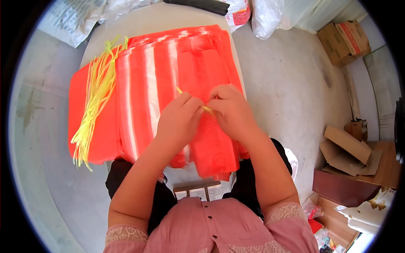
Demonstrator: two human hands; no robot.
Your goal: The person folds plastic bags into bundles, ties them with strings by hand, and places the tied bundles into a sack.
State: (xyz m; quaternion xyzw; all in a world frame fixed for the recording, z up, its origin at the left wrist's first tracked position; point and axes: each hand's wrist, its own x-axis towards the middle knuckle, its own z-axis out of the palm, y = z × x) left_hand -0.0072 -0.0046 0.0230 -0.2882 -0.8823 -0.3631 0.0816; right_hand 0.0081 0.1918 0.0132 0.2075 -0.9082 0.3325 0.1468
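A folded bundle of red plastic bags [215,147] lies lengthwise in front of me, on top of a wide stack of red and white striped plastic bags [137,84]. Over the middle of the bundle, my left hand [180,116] and my right hand [231,110] meet, fingers pinched on a thin yellow plastic strip [206,109]. One end of the strip sticks up past my left fingers. How the strip runs under the bundle is hidden. Left of my hands, a bunch of loose yellow strips [98,95] is draped over the red bags.
The stack rests on a beige-topped table [143,19], with a black roll [198,5] at its far edge. White plastic sacks [268,17] stand behind. Cardboard boxes [344,42] are at the far right, and an opened carton [348,154] sits on a cabinet nearer me.
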